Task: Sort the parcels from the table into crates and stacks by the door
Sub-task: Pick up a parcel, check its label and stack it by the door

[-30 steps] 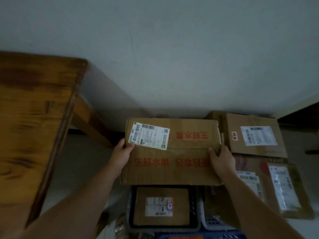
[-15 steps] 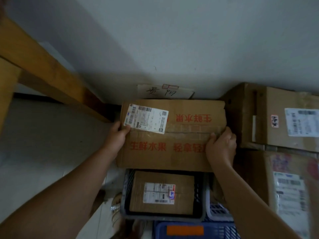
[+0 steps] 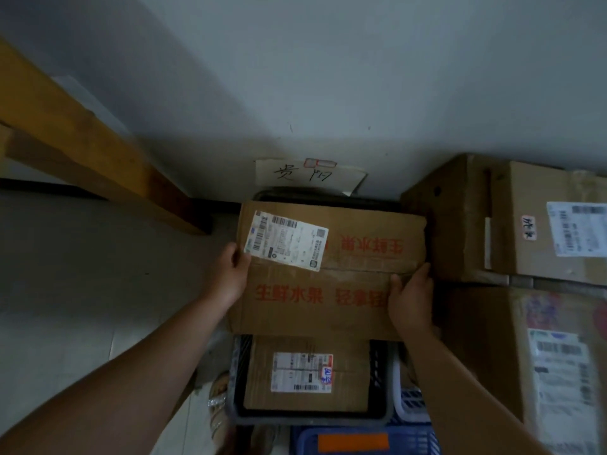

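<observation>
A flat cardboard parcel with red printed characters and a white shipping label is held level over a dark crate by the wall. My left hand grips its left edge, thumb on top beside the label. My right hand grips its right edge. Only the crate's far rim shows behind the parcel. A handwritten paper sign leans on the wall just behind that crate.
A dark crate nearer me holds a smaller labelled box. A blue crate and a white basket sit at the bottom. Large cardboard boxes are stacked at right. A wooden table leg slants at left.
The parcel has moved forward and down toward the wall, over the far crate. The view has tilted down; the paper sign and crate rim have come into sight.
</observation>
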The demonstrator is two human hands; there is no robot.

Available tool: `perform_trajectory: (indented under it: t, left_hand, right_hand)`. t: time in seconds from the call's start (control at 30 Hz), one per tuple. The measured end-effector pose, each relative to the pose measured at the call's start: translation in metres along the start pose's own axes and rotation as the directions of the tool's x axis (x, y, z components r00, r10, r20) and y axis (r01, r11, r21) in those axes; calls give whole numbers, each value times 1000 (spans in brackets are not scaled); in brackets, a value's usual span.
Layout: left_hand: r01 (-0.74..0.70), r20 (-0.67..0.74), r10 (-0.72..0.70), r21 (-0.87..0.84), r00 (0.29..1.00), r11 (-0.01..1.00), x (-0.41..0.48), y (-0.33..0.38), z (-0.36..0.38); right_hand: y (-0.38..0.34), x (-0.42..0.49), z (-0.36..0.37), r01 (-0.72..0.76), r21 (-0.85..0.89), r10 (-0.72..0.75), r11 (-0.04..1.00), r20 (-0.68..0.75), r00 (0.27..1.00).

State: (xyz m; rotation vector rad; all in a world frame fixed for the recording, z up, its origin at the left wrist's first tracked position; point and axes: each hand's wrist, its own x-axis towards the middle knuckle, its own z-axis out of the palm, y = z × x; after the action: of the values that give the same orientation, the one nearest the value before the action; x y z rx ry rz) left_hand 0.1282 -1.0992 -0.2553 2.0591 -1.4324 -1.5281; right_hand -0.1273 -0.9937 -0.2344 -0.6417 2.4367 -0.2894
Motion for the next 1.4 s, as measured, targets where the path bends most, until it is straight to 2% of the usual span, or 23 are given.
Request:
perform_trajectory:
  t: [0.17,0.33,0.47,0.73,0.87,1.1,1.27,1.4]
  left_hand:
    - [-89,-44,89,-6,995,996,11,0,9]
    - [18,-15,-18,-3,1000,1000,6,10,5]
    - [78,-9,-78,-24,997,997,-14,22,-3]
    - [-63,5,63,6,998,998,-109,79,-56]
    - [-136,19,136,-29,991,990,-168,114,-89]
    - [-305,10,306,-76,952,949,-263,147,-137]
    - [-423,-39,421,-111,906,899,-329,155,-171]
    - [-468,-97,458,-173,884,867,-379,141,-210]
  right_hand:
    - [2,21,9,-5,-64,4,998,-22,1000]
    - [-7,13,0,-55,-173,55,983,0,998]
    - [-25,-13,-9,-13,-231,22,973,36,999]
    - [-70,-115,-77,109,-138,-96,984,98,991]
    - [-99,-170,-122,186,-27,-185,982,50,982]
    - [-113,-266,-168,209,191,-205,959,-43,978]
    - [-111,-336,-183,303,257,-289,918,-92,953]
    - [-117,-391,-191,393,292,-369,872,-137,919]
